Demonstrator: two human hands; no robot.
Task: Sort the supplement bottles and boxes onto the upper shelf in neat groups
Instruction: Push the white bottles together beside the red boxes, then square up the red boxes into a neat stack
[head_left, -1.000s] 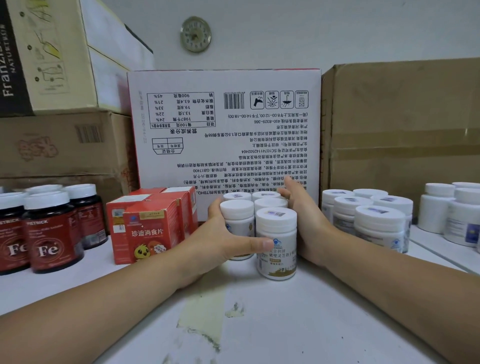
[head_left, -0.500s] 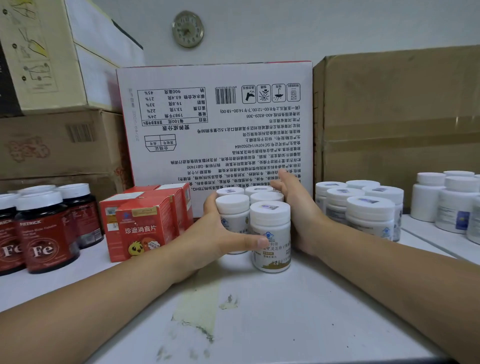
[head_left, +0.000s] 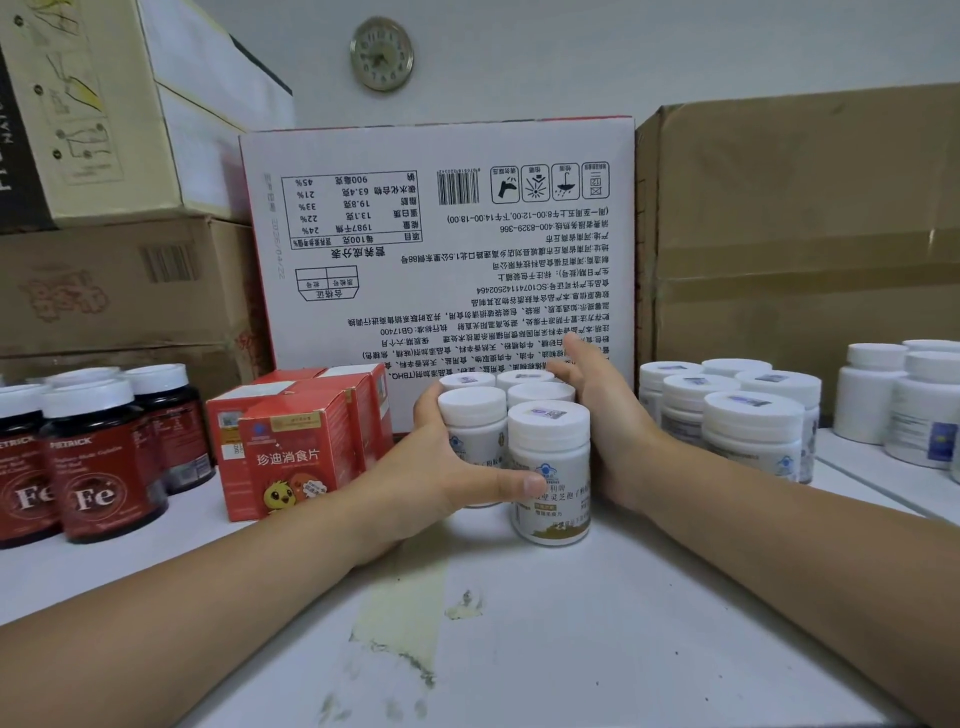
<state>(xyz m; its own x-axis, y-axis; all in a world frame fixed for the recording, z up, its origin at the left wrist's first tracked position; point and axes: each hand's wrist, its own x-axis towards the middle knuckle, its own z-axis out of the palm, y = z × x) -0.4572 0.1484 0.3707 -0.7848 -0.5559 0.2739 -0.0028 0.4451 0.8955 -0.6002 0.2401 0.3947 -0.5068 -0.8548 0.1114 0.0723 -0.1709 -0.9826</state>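
Five white bottles (head_left: 549, 470) clustered on shelf (head_left: 597, 634) | my left hand (head_left: 431, 486) wraps them, thumb across front; right hand (head_left: 615, 431) presses flat | step, likely: squaring group | next: release gently

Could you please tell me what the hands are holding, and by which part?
A cluster of white bottles, by its sides: left hand round the left, thumb across the front bottle; right hand against the right.

White bottles (head_left: 549, 467) look like smooth matt plastic; red boxes (head_left: 291, 457) are glossy card, the brown carton (head_left: 800, 234) rough cardboard, and the shelf (head_left: 545, 649) is scuffed and matt.
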